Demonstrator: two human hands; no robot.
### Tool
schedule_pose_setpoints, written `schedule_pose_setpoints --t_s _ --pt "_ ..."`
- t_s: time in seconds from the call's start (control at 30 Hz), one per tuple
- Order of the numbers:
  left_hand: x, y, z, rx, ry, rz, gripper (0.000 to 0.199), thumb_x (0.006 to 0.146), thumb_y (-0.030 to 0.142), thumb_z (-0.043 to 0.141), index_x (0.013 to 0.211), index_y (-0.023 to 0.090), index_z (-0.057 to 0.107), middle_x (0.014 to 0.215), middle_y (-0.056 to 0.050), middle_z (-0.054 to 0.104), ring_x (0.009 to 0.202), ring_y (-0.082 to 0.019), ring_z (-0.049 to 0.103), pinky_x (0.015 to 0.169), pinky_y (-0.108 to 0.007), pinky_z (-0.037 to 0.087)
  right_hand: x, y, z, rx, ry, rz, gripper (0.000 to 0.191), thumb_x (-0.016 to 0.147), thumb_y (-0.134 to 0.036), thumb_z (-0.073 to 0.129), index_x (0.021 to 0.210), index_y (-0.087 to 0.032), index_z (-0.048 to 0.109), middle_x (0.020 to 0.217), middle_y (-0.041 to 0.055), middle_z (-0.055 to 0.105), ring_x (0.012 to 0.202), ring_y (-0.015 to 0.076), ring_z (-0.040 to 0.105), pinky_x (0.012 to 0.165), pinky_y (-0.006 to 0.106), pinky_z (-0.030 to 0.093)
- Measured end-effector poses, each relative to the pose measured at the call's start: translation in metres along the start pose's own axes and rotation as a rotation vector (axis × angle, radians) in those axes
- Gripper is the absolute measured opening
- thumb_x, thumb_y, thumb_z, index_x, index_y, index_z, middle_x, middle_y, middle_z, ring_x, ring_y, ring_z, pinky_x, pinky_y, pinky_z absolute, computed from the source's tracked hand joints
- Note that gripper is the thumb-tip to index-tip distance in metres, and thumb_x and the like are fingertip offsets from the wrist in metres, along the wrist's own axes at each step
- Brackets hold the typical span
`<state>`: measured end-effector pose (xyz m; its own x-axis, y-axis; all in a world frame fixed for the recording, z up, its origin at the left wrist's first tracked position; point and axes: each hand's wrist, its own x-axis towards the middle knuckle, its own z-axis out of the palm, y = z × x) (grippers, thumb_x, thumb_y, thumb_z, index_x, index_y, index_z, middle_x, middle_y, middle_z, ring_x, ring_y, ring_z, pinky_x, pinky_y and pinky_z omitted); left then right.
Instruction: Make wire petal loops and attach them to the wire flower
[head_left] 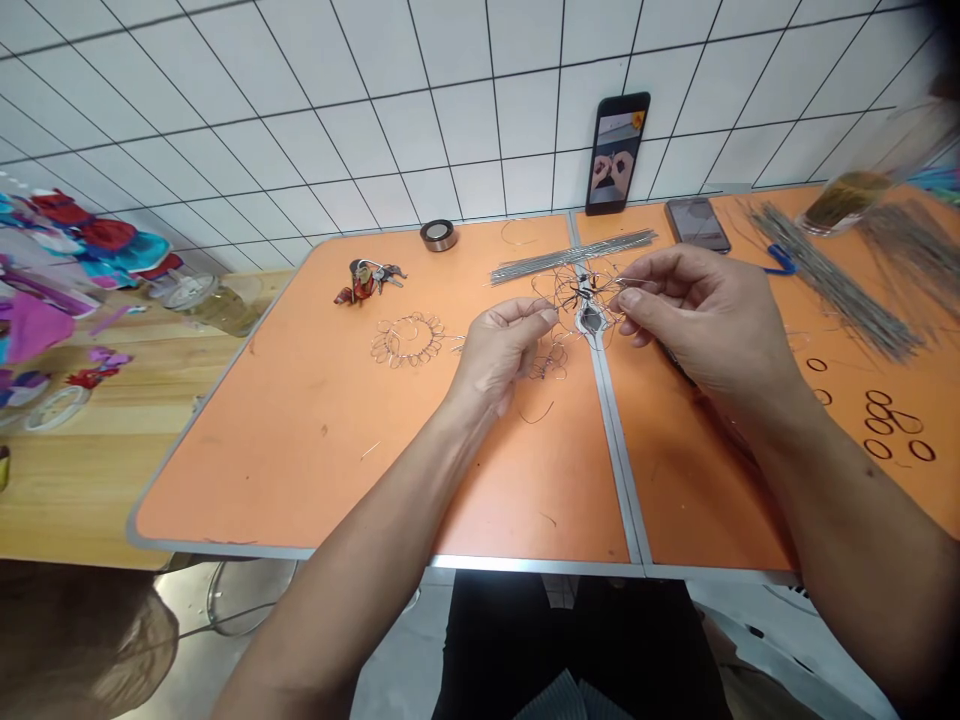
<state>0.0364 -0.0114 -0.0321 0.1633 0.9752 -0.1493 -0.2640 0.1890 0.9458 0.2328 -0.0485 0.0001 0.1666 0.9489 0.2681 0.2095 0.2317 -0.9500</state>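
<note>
Between my two hands, above the table seam, is a tangle of thin looped wire [570, 290] with dark wire at its middle. My left hand [506, 350] pinches its left edge between thumb and fingers. At the other side my right hand [686, 310] is closed, thumb against forefinger, on the right part of the same wire. More wire loops [551, 362] show just below, partly covered by my left hand. A ring of small wire loops [409, 340] lies flat on the table to the left.
The orange table [300, 440] bears a bundle of straight wires [570, 256], a tape roll [439, 235], keys [371, 280], a flat phone [697, 224], a larger wire bundle [840, 285] and dark rings [877, 425]. A lit phone [617, 153] leans on the tiled wall.
</note>
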Motion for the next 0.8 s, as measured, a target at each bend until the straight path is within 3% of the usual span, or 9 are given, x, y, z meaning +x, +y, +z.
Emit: schedule_pose_setpoints --t_s 0.17,0.57,0.8 --pt "0.001 -0.002 -0.001 0.006 -0.009 0.011 0.027 0.077 0.030 0.094 0.078 0.019 0.069 0.055 0.010 0.039 0.046 -0.003 0.023 0.046 -0.023 0.014 0.001 0.002 0.000 0.005 -0.007 0.003 0.010 0.091 -0.015 0.083 0.097 -0.018 0.076 0.084 -0.0004 0.074 0.068 0.0083 0.071 0.059 0.018 0.059" --pt "0.002 -0.005 -0.002 0.025 -0.007 0.043 0.031 0.074 0.036 0.097 0.082 0.019 0.072 0.057 0.010 0.041 0.048 -0.003 0.023 0.047 -0.023 0.014 0.007 0.011 -0.003 -0.024 -0.038 0.015 0.022 0.091 -0.028 0.091 0.099 -0.020 0.072 0.087 0.0011 0.070 0.071 0.0106 0.069 0.066 0.025 0.063" --pt "0.000 -0.002 0.000 0.008 0.005 0.032 0.026 0.075 0.029 0.094 0.080 0.018 0.071 0.057 0.010 0.039 0.047 -0.003 0.022 0.047 -0.023 0.012 0.005 0.011 -0.002 0.007 -0.013 0.000 0.018 0.089 -0.023 0.089 0.098 -0.020 0.073 0.085 0.0007 0.073 0.069 0.0100 0.069 0.062 0.022 0.062"
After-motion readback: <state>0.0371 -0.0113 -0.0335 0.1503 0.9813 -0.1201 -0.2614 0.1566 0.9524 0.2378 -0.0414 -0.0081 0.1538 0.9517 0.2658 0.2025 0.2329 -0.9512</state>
